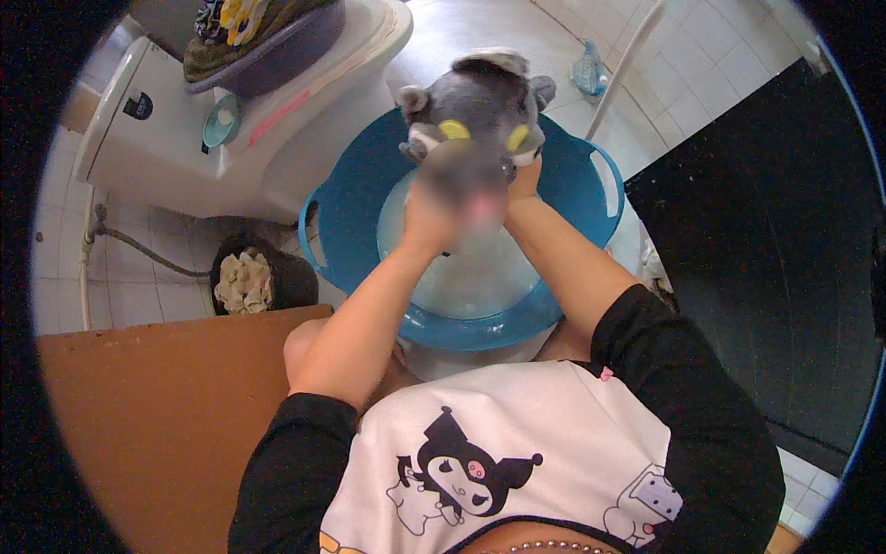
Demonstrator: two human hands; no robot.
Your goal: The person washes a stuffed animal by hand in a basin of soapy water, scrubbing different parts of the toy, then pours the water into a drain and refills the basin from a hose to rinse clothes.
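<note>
A grey plush toy (484, 104) with yellow patches and small rounded ears is held up over a blue plastic tub (484, 331). Cloudy, whitish water (477, 284) lies in the bottom of the tub. My left hand (432, 215) grips the toy's near side at the left, its fingers partly hidden by a blurred patch. On the other side, my right hand (525, 181) holds the toy at its lower right, with the fingers mostly behind it. The blur also hides the lower middle of the toy.
A toilet (166, 173) stands at the left, bearing a purple basin (297, 55) of clothes and a small green bowl (221, 122). Below it is a black bin (294, 277) with crumpled paper. A brown panel (173, 415) is near left, a black panel (761, 263) right, a white pipe (626, 66) behind.
</note>
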